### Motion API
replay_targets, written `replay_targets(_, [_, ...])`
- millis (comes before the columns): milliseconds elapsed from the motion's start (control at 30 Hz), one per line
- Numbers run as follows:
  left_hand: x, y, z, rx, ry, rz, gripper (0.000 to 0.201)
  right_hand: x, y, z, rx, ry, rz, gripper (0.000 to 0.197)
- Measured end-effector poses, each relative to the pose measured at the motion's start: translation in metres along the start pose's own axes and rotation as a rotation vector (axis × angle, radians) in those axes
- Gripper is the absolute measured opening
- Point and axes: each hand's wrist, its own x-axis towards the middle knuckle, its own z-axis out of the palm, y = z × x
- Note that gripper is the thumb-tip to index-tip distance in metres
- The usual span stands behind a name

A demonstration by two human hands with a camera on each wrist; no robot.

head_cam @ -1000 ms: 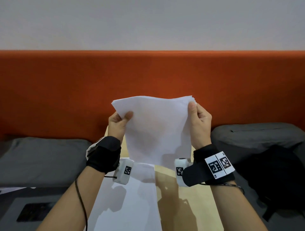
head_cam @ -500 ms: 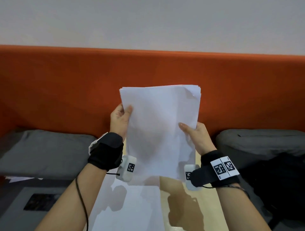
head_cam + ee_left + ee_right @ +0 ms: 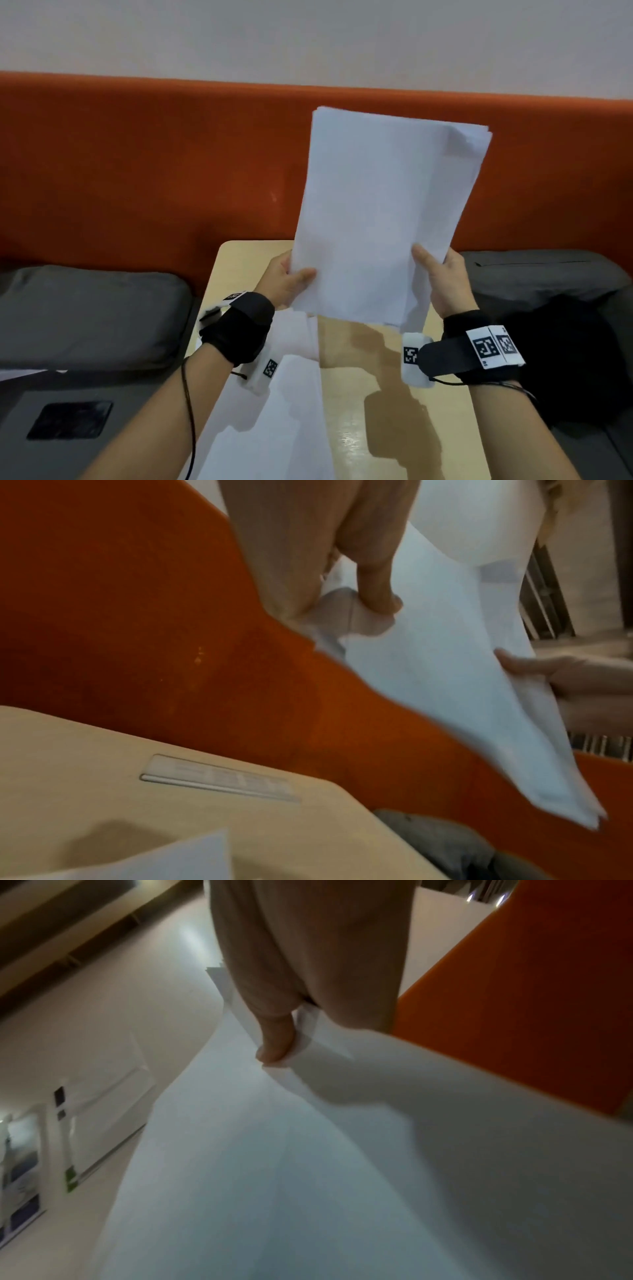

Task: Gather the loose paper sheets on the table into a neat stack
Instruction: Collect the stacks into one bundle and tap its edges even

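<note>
I hold a bundle of white paper sheets (image 3: 380, 212) upright above the light wooden table (image 3: 370, 404), tilted a little to the right. My left hand (image 3: 291, 279) pinches its lower left corner, thumb in front. My right hand (image 3: 442, 274) pinches the lower right edge, thumb on the front sheet. The top right corner of the bundle is uneven, its sheets fanned. More loose white sheets (image 3: 274, 411) lie flat on the table's left side under my left wrist. The left wrist view shows the bundle (image 3: 455, 674) bent at my left hand (image 3: 363, 607). The right wrist view shows my right hand (image 3: 284, 1042) on the bundle (image 3: 308, 1164).
An orange padded backrest (image 3: 137, 164) runs behind the table. Grey seat cushions (image 3: 85, 315) lie to the left and right (image 3: 534, 274). A black bag (image 3: 575, 359) sits at the right. A dark device (image 3: 68, 419) rests on a grey surface at the lower left.
The bundle has turned from wide to tall and moved up and right. Both hands slid from the upper corners down to the lower edges.
</note>
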Motion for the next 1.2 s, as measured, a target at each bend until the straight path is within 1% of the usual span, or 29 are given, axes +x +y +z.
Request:
replay_targets(67, [0.001, -0.007, 0.001, 0.075, -0.068, -0.065, 0.035, 0.001, -0.003, -0.010, 0.018, 0.032, -0.013, 0.016])
replay_targets(133, [0.001, -0.013, 0.003, 0.141, -0.088, -0.110, 0.029, 0.002, -0.004, -0.017, 0.003, 0.034, -0.017, 0.016])
replay_targets(200, [0.002, -0.016, 0.004, 0.182, -0.063, -0.119, 0.025, 0.000, -0.003, -0.020, -0.006, 0.022, -0.020, 0.016])
replay_targets(300, [0.007, -0.021, 0.001, 0.181, -0.002, -0.134, 0.026, -0.003, -0.001, -0.021, 0.024, 0.001, -0.025, 0.014])
replay_targets(400, [0.009, -0.025, -0.002, 0.190, -0.002, -0.151, 0.028, -0.007, 0.001, -0.024, 0.011, -0.013, -0.028, 0.024])
replay_targets(467, [0.010, -0.026, 0.000, 0.205, -0.023, -0.122, 0.030, -0.008, 0.001, -0.026, 0.014, -0.001, -0.043, 0.026])
replay_targets(500, [0.010, -0.025, 0.002, 0.213, -0.032, -0.093, 0.033, -0.008, 0.000, -0.027, 0.020, 0.009, -0.057, 0.024])
replay_targets(600, [0.013, -0.009, 0.013, 0.186, -0.073, -0.014, 0.035, -0.008, -0.004, -0.031, 0.038, 0.045, -0.103, 0.008])
replay_targets(700, [0.018, 0.005, 0.029, 0.180, -0.090, 0.094, 0.030, -0.007, -0.002, -0.035, -0.001, 0.061, -0.141, 0.014])
replay_targets(733, [0.020, 0.006, 0.035, 0.196, -0.075, 0.132, 0.026, -0.007, 0.000, -0.036, -0.026, 0.069, -0.138, 0.013])
replay_targets(800, [0.022, 0.000, 0.045, 0.182, -0.046, 0.152, 0.024, -0.007, 0.012, -0.037, -0.055, 0.090, -0.111, 0.013])
replay_targets(867, [0.019, -0.013, 0.054, 0.111, -0.015, 0.099, 0.031, -0.012, 0.031, -0.039, -0.108, 0.130, -0.062, 0.012])
replay_targets(933, [0.013, -0.026, 0.064, 0.058, 0.041, 0.050, 0.036, -0.022, 0.051, -0.038, -0.107, 0.149, 0.002, 0.009])
replay_targets(1000, [0.011, -0.028, 0.076, 0.070, 0.115, 0.038, 0.028, -0.027, 0.061, -0.035, -0.088, 0.169, 0.054, 0.007])
replay_targets(1033, [0.012, -0.025, 0.081, 0.070, 0.144, 0.046, 0.025, -0.026, 0.061, -0.034, -0.099, 0.196, 0.056, 0.003])
replay_targets(1067, [0.015, -0.020, 0.085, 0.051, 0.166, 0.065, 0.024, -0.022, 0.057, -0.033, -0.105, 0.236, 0.044, 0.007])
replay_targets(1133, [0.022, -0.006, 0.089, 0.005, 0.184, 0.130, 0.023, -0.011, 0.046, -0.033, -0.070, 0.288, -0.003, 0.022])
replay_targets(1200, [0.029, 0.002, 0.089, 0.017, 0.158, 0.194, 0.018, -0.005, 0.040, -0.038, -0.028, 0.293, -0.055, 0.023])
